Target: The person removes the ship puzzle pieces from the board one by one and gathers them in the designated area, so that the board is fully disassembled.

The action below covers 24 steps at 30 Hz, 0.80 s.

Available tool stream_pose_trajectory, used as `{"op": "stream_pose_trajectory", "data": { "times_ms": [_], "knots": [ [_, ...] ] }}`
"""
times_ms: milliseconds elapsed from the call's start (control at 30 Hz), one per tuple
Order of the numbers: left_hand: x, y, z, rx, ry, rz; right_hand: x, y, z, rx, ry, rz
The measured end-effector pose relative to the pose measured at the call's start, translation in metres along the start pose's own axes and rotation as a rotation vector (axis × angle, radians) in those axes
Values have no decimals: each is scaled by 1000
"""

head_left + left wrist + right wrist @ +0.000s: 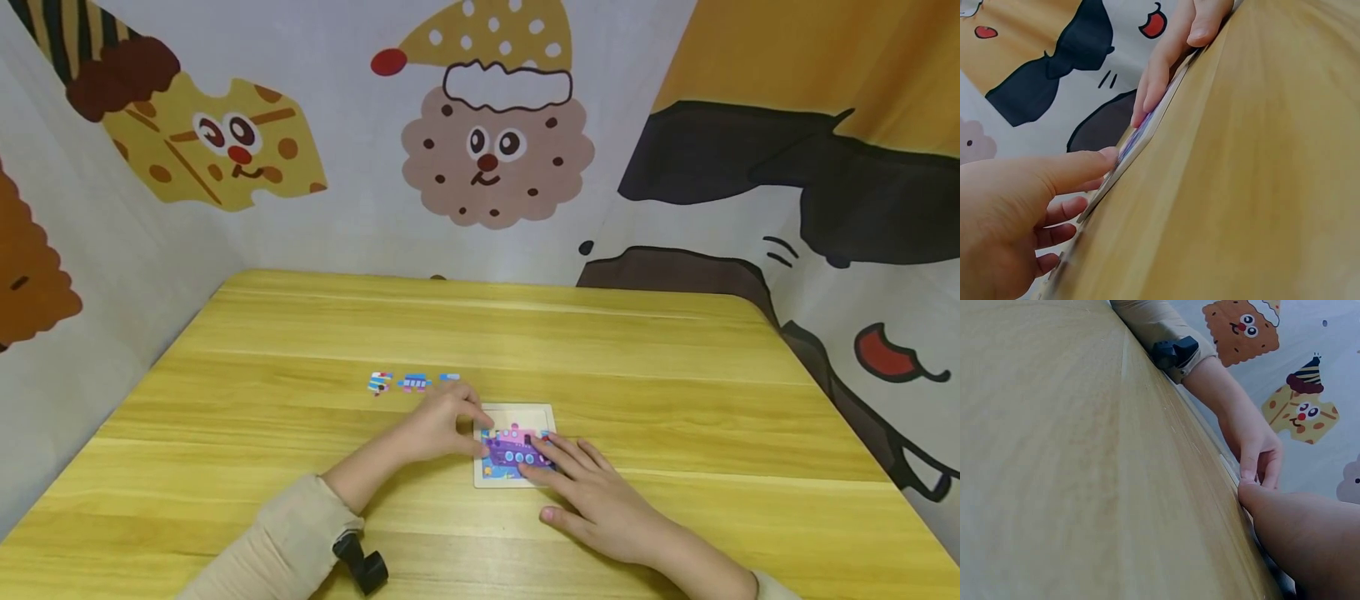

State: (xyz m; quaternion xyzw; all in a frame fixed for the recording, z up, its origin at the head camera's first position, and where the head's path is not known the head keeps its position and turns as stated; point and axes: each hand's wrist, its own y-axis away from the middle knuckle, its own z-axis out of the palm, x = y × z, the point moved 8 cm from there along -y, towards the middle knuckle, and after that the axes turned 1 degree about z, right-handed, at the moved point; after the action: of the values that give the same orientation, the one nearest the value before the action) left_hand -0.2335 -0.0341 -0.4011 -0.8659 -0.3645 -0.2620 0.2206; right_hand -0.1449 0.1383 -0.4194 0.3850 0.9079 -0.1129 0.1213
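Observation:
A square jigsaw puzzle in a pale tray (513, 482) lies near the middle of the table. Its lower part shows a purple ship (516, 455) on blue; a bare strip runs along the top. At the tray's left side, my left hand (442, 423) pinches a jigsaw piece (488, 437) between thumb and bent index finger. The left wrist view shows that thumb (1094, 164) at the tray's edge. From the right, my right hand (600, 504) rests extended fingertips on the picture, covering its right part. In the right wrist view the puzzle is mostly hidden.
Beyond the left hand lie loose jigsaw pieces: a striped one (380, 382), a blue-and-purple one (415, 382) and a pale blue one (449, 377). A black device (362, 564) is strapped at the left sleeve. A cartoon-printed curtain (360, 225) stands behind the wooden table (637, 358).

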Motion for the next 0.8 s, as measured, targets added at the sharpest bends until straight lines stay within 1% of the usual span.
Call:
{"op": "stream_pose_trajectory", "data": {
  "times_ms": [133,267,333,633,800],
  "knots": [
    [1,0,3,-1,-17,7,-1,0,-1,7,5,-8],
    [4,0,4,2,-6,23,-1,1,0,4,3,-5],
    [5,-1,5,0,-2,19,-1,1,0,2,1,-3],
    [6,-2,6,-17,16,-62,-4,1,-2,22,10,-20],
    [7,-1,7,-26,30,-95,-3,1,-2,23,13,-20]
  ]
}}
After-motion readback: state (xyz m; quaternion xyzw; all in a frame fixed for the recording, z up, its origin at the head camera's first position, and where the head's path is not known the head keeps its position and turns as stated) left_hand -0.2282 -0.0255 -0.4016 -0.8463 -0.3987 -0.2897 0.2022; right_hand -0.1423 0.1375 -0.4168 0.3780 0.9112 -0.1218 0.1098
